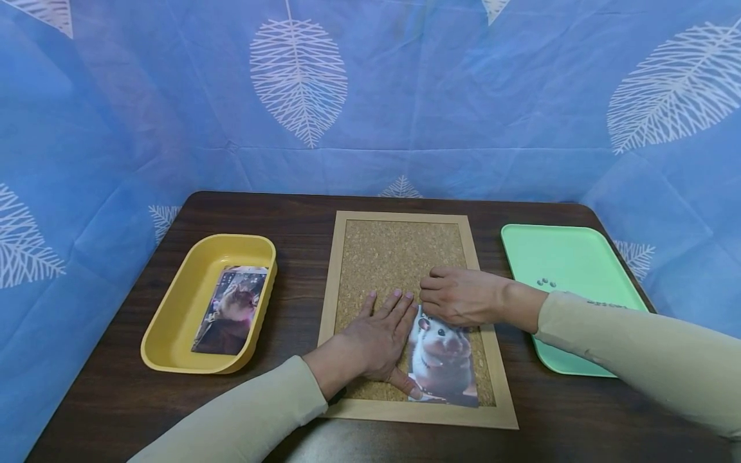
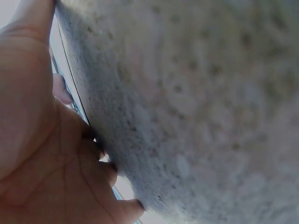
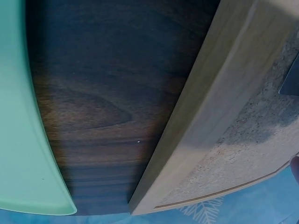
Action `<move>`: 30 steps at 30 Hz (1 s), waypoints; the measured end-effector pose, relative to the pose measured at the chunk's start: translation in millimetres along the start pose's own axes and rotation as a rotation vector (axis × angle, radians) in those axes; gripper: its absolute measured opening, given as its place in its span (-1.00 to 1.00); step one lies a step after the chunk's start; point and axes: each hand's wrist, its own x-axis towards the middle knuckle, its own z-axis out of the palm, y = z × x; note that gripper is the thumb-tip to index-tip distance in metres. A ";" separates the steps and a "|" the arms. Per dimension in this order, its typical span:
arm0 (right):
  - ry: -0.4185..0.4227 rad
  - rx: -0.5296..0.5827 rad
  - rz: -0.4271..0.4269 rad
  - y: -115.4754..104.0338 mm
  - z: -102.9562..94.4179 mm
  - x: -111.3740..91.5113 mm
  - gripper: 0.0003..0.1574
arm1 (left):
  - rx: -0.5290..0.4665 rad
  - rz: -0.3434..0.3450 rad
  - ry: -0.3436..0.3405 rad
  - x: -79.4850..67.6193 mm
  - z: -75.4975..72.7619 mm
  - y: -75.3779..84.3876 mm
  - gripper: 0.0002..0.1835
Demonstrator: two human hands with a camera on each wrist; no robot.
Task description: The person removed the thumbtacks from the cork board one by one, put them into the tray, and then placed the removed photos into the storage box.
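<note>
A photo of a hamster (image 1: 442,363) lies on the cork board (image 1: 399,247), near its front right corner. My left hand (image 1: 376,341) is spread on the cork along the photo's left side, its thumb across the photo's lower left corner. In the left wrist view, the palm (image 2: 46,154) arches beside the cork. Over the photo's top edge is my right hand (image 1: 463,296), fingers curled in at the upper left corner. Whatever lies between those fingertips is hidden. The right wrist view catches just a fingertip (image 3: 295,167) and a dark photo corner (image 3: 290,80).
On the left, a yellow tray (image 1: 168,302) contains another animal photo (image 1: 231,312). A green tray (image 1: 570,251) stands on the right, with several small grey items (image 1: 546,283), too small to identify. A wooden frame (image 1: 506,392) borders the cork. Beneath everything is a dark wooden table (image 1: 301,257).
</note>
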 end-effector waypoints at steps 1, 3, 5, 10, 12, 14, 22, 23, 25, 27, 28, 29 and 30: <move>-0.002 0.000 0.002 -0.2 0.1 -0.2 -0.70 | 0.000 0.001 0.002 0.1 0.0 0.0 0.54; -0.006 -0.003 0.012 -0.5 0.9 -0.7 -0.71 | 0.003 0.001 0.004 0.2 -0.1 0.1 0.55; -0.006 -0.006 0.023 -1.0 1.6 -1.5 -0.71 | 0.004 0.000 0.004 0.2 -0.2 0.3 0.55; 0.029 0.006 0.053 -2.0 3.6 -3.1 -0.71 | 0.004 -0.003 0.000 0.2 -0.5 0.7 0.55; 0.045 0.015 0.058 -2.3 4.4 -3.4 -0.71 | 0.003 -0.004 -0.006 0.4 -0.5 0.8 0.54; 0.054 0.021 0.059 -2.4 4.7 -3.7 -0.72 | 0.000 -0.003 -0.010 0.4 -0.5 0.7 0.55; 0.063 0.008 0.061 -2.9 5.4 -3.4 -0.72 | -0.012 0.001 -0.016 0.1 -1.0 0.3 0.56; 0.064 0.006 0.061 -2.9 5.4 -3.3 -0.72 | -0.013 0.000 -0.017 0.1 -1.0 0.4 0.56; 0.066 0.005 0.059 -2.8 5.4 -3.1 -0.72 | -0.018 -0.001 -0.018 -0.2 -1.2 0.5 0.56; 0.068 0.008 0.058 -2.6 5.4 -2.9 -0.73 | -0.019 -0.001 -0.019 -0.4 -1.3 0.7 0.56; 0.068 0.009 0.057 -2.4 5.1 -2.8 -0.73 | -0.018 -0.002 -0.018 -0.4 -1.4 0.7 0.56; 0.068 0.010 0.056 -2.3 4.9 -2.8 -0.73 | -0.017 -0.002 -0.019 -0.3 -1.4 0.7 0.56; 0.068 0.010 0.056 -2.2 4.9 -2.8 -0.73 | -0.016 -0.002 -0.020 -0.2 -1.5 0.8 0.56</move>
